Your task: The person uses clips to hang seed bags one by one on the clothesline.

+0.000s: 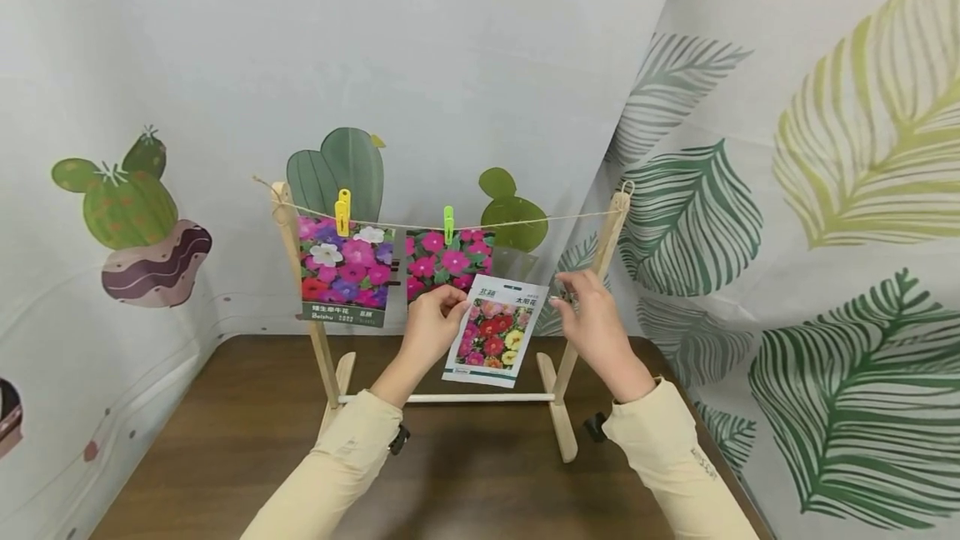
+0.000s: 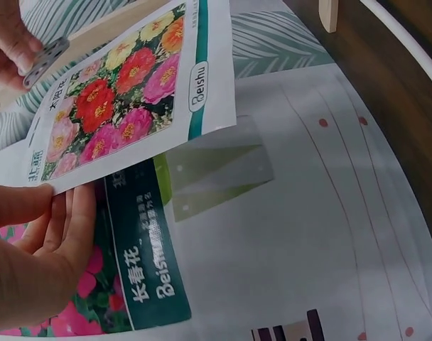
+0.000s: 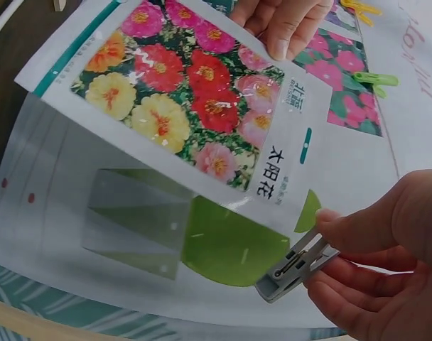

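Observation:
My left hand (image 1: pixel 431 325) pinches the left edge of a white seed packet (image 1: pixel 491 332) with red, pink and yellow flowers, tilted below the string. Between thumb and fingers, my right hand (image 1: pixel 597 325) holds a grey clothespin (image 3: pixel 295 268), just off the packet's top corner. On the string (image 1: pixel 570 216) a yellow clothespin (image 1: pixel 342 212) holds one flower packet (image 1: pixel 347 269) at the left. Beside it a green clothespin (image 1: pixel 448 225) holds a packet with pink flowers (image 1: pixel 452 261), partly hidden behind my left hand.
A wooden frame with a left post (image 1: pixel 307 290) and right post (image 1: pixel 611 232) carries the string. Its white crossbar (image 1: pixel 442 397) runs low above the brown table (image 1: pixel 225 440). Behind hangs a pale cloth (image 1: pixel 465 48) printed with cacti; leaf-printed cloth (image 1: pixel 697 215) is at the right.

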Tool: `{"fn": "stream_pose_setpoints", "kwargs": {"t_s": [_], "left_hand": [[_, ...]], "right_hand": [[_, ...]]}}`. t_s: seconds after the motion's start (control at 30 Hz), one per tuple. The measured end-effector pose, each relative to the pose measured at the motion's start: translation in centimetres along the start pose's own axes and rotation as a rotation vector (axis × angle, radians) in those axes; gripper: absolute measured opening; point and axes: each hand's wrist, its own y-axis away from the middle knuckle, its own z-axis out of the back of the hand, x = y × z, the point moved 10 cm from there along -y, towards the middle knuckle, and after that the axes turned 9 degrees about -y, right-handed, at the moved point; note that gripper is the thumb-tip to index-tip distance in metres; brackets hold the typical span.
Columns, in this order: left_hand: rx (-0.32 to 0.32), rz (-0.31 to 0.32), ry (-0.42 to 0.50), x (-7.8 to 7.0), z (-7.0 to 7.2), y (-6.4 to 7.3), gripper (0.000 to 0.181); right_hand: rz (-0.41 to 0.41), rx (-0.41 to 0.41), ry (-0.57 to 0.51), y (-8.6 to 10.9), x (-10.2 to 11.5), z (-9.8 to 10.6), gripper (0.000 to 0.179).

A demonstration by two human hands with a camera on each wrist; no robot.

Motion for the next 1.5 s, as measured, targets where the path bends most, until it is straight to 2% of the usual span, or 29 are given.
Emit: {"fn": "stream_pose_setpoints", "kwargs": {"t_s": [0.4,0.7,1.0,1.23,1.5], "left_hand": [[-0.033,-0.026,0.037,-1.9,-0.2,-1.0,0.007],[-0.044,-0.013,0.053,-2.7,-0.3,-1.9,0.009],[-0.053,0.002,0.108,-3.3,-0.6,-2.6,0.010],[-0.075,0.012,0.124,-3.8,-0.7,-2.9,0.011],[-0.071,0.026,0.137,-4.5,-0.9,-3.3,0.013]], "right_hand": [[0.118,-0.121,0.004,-1.3,2.1,2.4,0.032],[0.145,-0.168,-0.012,-1.9,3.2,3.8,0.036],[0.138,-0.189,-0.057,-2.5,3.9,4.8,0.035],[0.152,-0.213,-0.081,-3.0,4.4,5.6,0.035],[0.150,-0.227,-0.085,-3.7,5.1,6.7,0.033]]}}
